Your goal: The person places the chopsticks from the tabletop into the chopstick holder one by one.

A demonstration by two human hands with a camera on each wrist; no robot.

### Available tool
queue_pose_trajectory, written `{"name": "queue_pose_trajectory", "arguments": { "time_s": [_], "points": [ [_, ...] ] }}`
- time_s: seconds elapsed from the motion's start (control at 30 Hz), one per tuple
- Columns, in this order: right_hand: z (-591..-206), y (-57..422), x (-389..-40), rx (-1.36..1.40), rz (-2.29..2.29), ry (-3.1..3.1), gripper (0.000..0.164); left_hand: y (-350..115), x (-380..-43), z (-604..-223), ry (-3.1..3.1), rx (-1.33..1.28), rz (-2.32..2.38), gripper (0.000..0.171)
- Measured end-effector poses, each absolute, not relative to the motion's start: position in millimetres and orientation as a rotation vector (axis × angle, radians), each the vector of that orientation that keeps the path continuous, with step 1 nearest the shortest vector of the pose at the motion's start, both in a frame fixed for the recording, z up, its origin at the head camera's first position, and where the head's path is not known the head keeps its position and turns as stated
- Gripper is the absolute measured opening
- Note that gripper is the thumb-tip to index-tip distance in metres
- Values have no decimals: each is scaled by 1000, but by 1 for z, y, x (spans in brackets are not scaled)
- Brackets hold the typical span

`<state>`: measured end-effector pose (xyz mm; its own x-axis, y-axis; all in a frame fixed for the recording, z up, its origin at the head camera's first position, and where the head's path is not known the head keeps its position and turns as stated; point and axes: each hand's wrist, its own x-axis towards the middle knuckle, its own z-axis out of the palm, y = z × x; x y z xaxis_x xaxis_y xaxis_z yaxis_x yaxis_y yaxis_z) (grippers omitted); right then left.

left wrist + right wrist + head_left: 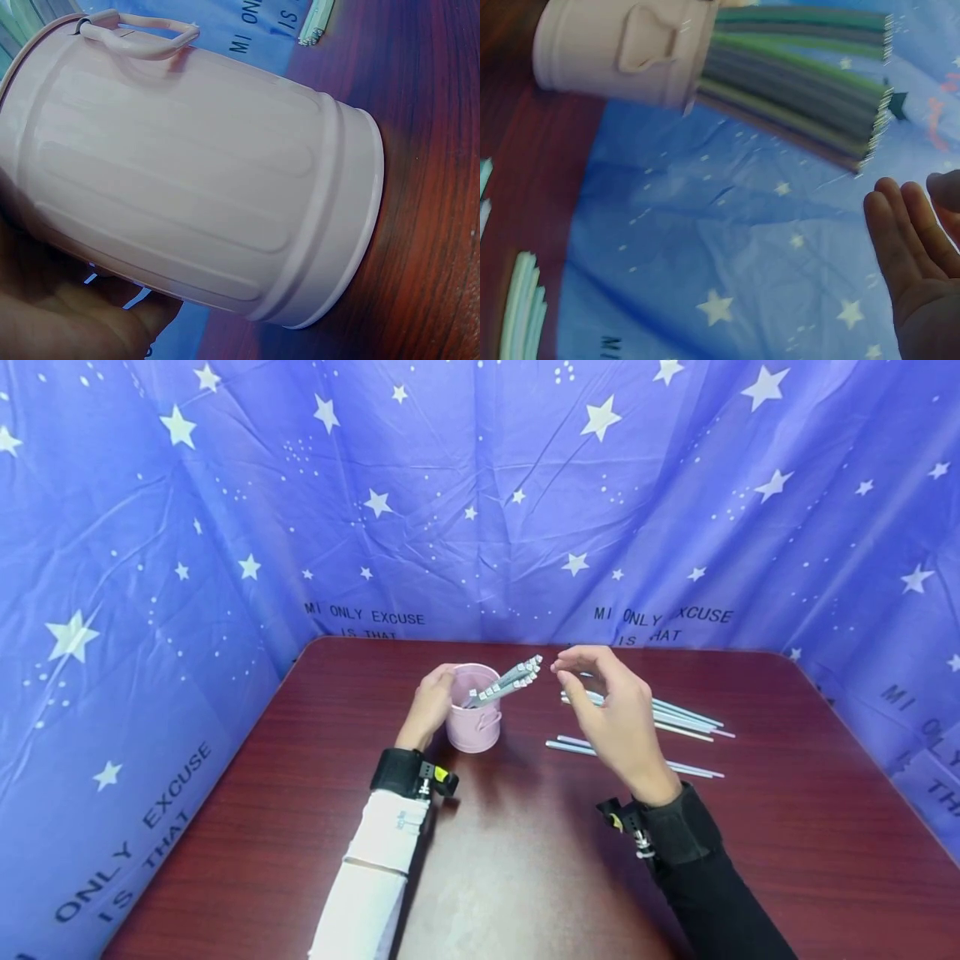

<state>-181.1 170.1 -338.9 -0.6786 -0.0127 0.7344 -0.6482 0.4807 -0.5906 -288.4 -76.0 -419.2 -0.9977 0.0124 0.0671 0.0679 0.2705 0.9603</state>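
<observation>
Holding the pink bucket [473, 732] upright on the worktop [487, 885] with the left grip [429, 705]; curving the right grip [613, 703], wide, near the bundled sticks [508, 683] inside; seeing ribbed panels [165, 196] only from the left wrist, outer ends of loose sticks [688, 720] only from the head.

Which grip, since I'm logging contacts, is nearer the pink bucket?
Left. The left grip holds the pink bucket near its rim; the right grip is apart from it, off to its right, holding nothing.
</observation>
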Motion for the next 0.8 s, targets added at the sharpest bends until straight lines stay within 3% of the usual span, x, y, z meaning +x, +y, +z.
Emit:
{"name": "queue_pose_trajectory", "arguments": {
  "time_s": [0.17, 0.47, 0.8],
  "points": [
    [-352, 185, -195, 453, 1046, -2347, 21, -76, -288, -418, -2473, -70, -1866, 41],
    [-386, 211, -214, 490, 682, -3072, 39, -77, -289, -418, -2471, -71, -1876, 41],
    [-426, 220, -230, 331, 573, -3168, 11, -76, -289, -418, -2470, -78, -1876, 41]
  ]
}}
